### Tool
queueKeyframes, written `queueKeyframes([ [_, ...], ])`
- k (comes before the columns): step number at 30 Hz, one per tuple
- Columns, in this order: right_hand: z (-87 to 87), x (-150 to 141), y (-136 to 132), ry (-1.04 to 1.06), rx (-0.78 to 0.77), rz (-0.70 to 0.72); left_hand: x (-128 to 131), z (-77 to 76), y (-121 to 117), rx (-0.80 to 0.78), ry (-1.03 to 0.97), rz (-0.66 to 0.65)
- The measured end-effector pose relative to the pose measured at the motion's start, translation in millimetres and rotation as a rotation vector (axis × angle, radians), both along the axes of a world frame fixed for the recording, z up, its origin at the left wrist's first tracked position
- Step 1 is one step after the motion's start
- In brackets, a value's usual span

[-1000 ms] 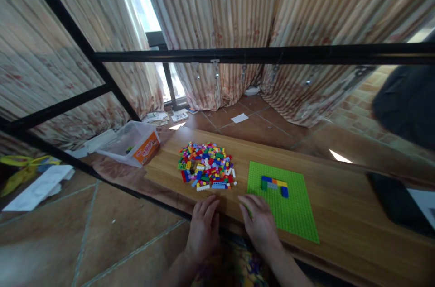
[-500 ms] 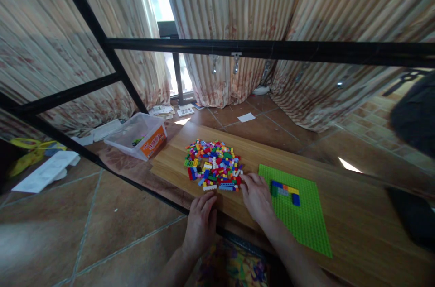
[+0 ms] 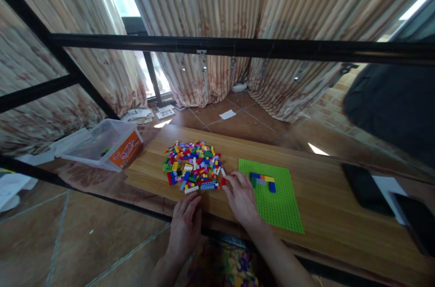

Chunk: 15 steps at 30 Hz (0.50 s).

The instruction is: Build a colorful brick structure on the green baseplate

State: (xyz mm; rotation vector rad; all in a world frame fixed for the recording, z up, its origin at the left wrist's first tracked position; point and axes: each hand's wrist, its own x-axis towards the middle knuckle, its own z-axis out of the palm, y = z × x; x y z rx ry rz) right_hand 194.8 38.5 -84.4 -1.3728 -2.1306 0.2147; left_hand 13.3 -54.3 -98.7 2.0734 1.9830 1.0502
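1 red brick [image 3: 223, 181] was beside the brick pile [image 3: 195, 167], at your right hand [image 3: 244, 199]'s fingertips; whether pinched was unclear. Your curled left hand [image 3: 185, 220], its grasp hidden, was at the worktop [image 3: 322, 205]'s near edge. Rightward lay a green baseplate [image 3: 280, 212].

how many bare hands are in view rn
2: the left hand at the wooden table's near edge, the right hand between the building-brick pile and the green baseplate.
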Motion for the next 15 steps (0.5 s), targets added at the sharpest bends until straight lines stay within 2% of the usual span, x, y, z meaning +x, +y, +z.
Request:
queueKeyframes([
  [4, -9.1, 41, -19, 0.031, 0.025, -0.081, 19, 6.6, 3, -0.019, -0.041, -0.057],
  [8, -20.3, 79, -24, -0.017, 0.033, -0.172, 51, 13.7, 15, -0.052, -0.082, -0.185],
  [11, -22.8, 89, -20, -0.077, 0.015, -0.155, 76, 16.6, 31, -0.083, -0.103, -0.266],
  [15, -23.0, 87, -14, -0.087, -0.001, -0.158, 97, 15.3, 52, -0.149, -0.107, -0.307],
])
